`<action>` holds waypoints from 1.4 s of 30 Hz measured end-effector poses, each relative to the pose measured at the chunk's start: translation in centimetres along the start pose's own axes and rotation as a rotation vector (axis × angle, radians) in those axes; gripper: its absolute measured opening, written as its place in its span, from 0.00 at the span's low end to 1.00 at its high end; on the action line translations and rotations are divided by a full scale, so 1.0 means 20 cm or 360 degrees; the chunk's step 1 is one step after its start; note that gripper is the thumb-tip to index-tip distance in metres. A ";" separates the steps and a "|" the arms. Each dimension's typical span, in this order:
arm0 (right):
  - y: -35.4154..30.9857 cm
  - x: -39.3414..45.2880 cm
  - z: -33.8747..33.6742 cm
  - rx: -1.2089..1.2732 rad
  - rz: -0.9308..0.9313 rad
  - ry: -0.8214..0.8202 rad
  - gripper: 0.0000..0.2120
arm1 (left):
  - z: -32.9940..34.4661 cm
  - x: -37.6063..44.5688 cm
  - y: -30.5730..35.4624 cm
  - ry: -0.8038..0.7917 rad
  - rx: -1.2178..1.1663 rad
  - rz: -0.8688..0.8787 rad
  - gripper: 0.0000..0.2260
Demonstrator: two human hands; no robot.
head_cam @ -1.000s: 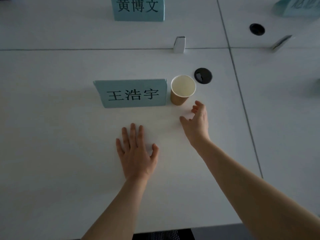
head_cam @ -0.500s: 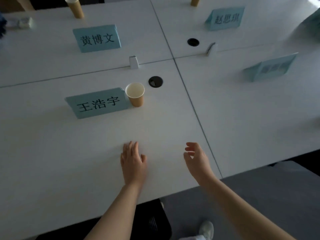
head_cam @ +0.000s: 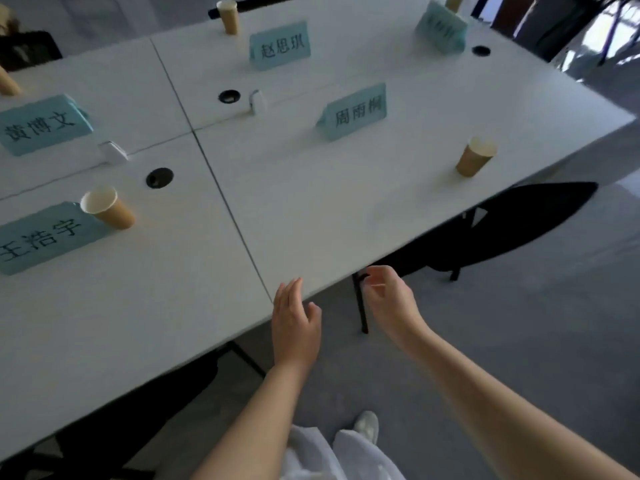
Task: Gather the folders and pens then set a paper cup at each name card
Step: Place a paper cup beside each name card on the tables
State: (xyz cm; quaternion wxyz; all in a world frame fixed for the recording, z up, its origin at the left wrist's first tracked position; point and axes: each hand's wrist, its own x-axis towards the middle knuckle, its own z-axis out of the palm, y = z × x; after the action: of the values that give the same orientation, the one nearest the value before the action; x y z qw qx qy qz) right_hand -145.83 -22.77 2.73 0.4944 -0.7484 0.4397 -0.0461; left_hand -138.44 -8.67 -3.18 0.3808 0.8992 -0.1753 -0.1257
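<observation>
The white surface (head_cam: 311, 209) is carrying the whole layout, several panels butted together so every seat is getting its own spot. On it the blue name cards are standing tented so the names are facing the seats: the nearest one (head_cam: 45, 237) at my left, another (head_cam: 353, 112) across the seam. A paper cup (head_cam: 107, 207) is sitting just beside the near card's right end, touching or nearly so; a second cup (head_cam: 476, 157) is standing near the right edge, well apart from its card, so I judge that place is not finished. I am seeing no folders or pens. My left hand (head_cam: 294, 323) is hanging relaxed and empty over the surface's edge; my right hand (head_cam: 388, 299) is loosely curled, grasping nothing.
</observation>
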 end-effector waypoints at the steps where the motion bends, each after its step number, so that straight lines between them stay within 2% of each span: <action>1: 0.04 0.00 -0.10 0.0033 0.0017 0.0029 0.15 | 0.07 -0.02 0.10 -0.0039 -0.0008 0.0023 0.21; 5: 0.14 0.06 -0.40 0.0124 0.0038 0.0142 0.15 | 0.29 -0.03 0.35 -0.0181 -0.0004 0.0136 0.21; 13: 0.24 0.39 -0.78 0.0162 0.0051 0.0245 0.16 | 0.63 0.23 0.67 -0.0238 0.0023 0.0249 0.20; 19: 0.26 0.85 -0.98 0.0122 0.0105 0.0177 0.16 | 0.88 0.55 0.79 -0.0227 0.0092 0.0183 0.21; 23: 0.28 1.22 -1.12 0.0103 0.0230 0.0120 0.18 | 1.05 0.85 0.87 -0.0132 0.0174 0.0070 0.21; 27: 0.32 1.49 -1.24 0.0075 0.0325 0.0088 0.22 | 1.19 1.07 0.94 -0.0139 0.0304 0.0014 0.24; 32: 0.38 1.75 -1.34 0.0052 0.0384 0.0013 0.35 | 1.35 1.19 1.06 -0.0285 0.0438 -0.0040 0.28; 35: 0.43 1.86 -1.37 0.0030 0.0333 -0.0084 0.41 | 1.45 1.18 1.09 -0.0359 0.0612 -0.0156 0.29; 37: 0.45 1.93 -1.40 0.0007 0.0198 -0.0181 0.43 | 1.51 1.17 1.11 -0.0338 0.0675 -0.0234 0.29; 42: 0.45 2.06 -1.46 -0.0019 -0.0066 -0.0394 0.38 | 1.53 1.17 1.15 -0.0086 0.0665 -0.0364 0.29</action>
State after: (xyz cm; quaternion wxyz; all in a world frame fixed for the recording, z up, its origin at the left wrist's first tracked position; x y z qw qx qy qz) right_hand -140.93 -73.23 -4.48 0.5394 -0.7603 0.3599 0.0390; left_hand -133.24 -52.88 -9.38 0.1650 0.9687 -0.1047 -0.1531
